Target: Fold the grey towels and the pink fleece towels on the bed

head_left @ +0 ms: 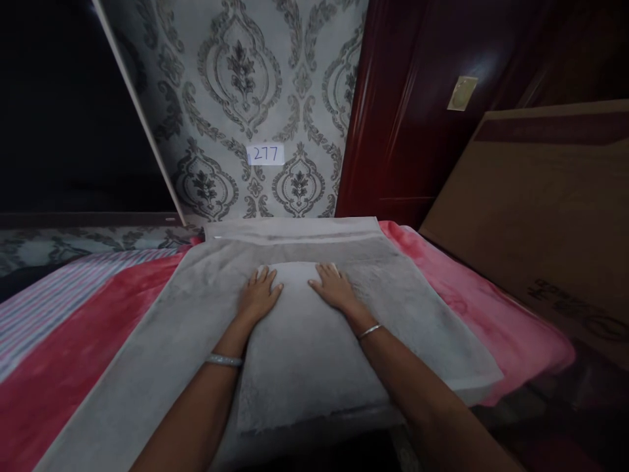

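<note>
A light grey folded cloth, possibly a towel (304,354), lies flat in front of me, its near edge at the front of the surface. My left hand (259,293) rests palm down on its far left corner, fingers spread. On the far right corner my right hand (335,288) lies flat too, with the fingers stretched out. Neither hand grips anything. Beneath the folded piece spreads a larger grey cloth (181,334), slightly wrinkled at the back. Each wrist wears a bracelet.
Red and pink fabric (452,301) shows on both sides, with a striped cloth (83,282) at left. A dark screen (73,118) stands back left. A cardboard box (550,196) leans at right beside a dark red door (393,111). A "277" label (266,154) is on the wall.
</note>
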Demonstrator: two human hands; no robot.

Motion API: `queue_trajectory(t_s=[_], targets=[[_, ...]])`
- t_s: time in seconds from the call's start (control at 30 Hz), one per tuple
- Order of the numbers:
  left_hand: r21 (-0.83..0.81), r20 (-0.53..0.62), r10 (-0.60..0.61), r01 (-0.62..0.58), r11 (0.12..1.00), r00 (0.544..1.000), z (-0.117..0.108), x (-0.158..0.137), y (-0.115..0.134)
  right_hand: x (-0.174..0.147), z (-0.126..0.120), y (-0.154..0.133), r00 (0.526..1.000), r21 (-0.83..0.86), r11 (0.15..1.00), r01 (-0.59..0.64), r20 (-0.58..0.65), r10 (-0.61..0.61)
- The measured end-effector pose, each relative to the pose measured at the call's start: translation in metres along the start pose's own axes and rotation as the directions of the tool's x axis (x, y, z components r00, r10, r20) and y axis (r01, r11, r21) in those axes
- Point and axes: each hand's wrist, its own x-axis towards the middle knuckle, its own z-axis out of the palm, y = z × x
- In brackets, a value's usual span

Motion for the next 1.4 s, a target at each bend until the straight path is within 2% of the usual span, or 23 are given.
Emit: queue_trajectory(t_s=[0.1,0.2,0.3,0.37,0.73,0.87,1.0,1.2,1.4], targets=[[-0.056,0.014,-0.033,0.034,0.998,0.999,0.001,0.001,-0.003,-0.002,0.015,0.012,0.998,-0.002,0.999,-0.049,0.042,0.049],[-0.212,-0.057,-0.051,0.038,0.977,0.997,0.001,0.004,-0.011,-0.002,0.02,0.019,0.999,-0.001,0.999,-0.035,0.032,0.035],[-0.387,-0.147,-0.185,0.116,0.915,0.972,-0.002,0.007,-0.022,0.0,0.021,0.021,0.999,0.003,1.0,-0.031,0.028,0.031],[-0.426,-0.146,-0.254,0.171,0.889,0.956,-0.005,0.008,-0.028,0.0,0.023,0.021,0.999,-0.004,1.0,-0.029,0.018,0.029],[-0.394,-0.072,-0.346,0.292,0.871,0.935,-0.004,0.009,-0.019,-0.003,0.024,0.02,0.999,-0.021,0.999,-0.036,-0.028,0.036],[-0.339,-0.077,-0.343,0.299,0.892,0.936,-0.007,0.004,-0.016,-0.003,0.025,0.023,0.983,0.011,0.992,-0.13,-0.128,0.13],[-0.292,-0.073,-0.322,0.289,0.912,0.944,-0.01,0.002,-0.011,0.0,0.023,0.03,0.947,0.13,0.969,-0.21,-0.219,0.234],[-0.276,-0.03,-0.39,0.368,0.888,0.92,-0.018,0.0,-0.003,0.018,0.007,0.043,0.913,0.227,0.905,-0.36,-0.113,0.391],[-0.283,-0.01,-0.39,0.371,0.885,0.921,-0.021,-0.002,0.0,0.019,-0.005,0.039,0.914,0.196,0.903,-0.382,-0.062,0.401]])
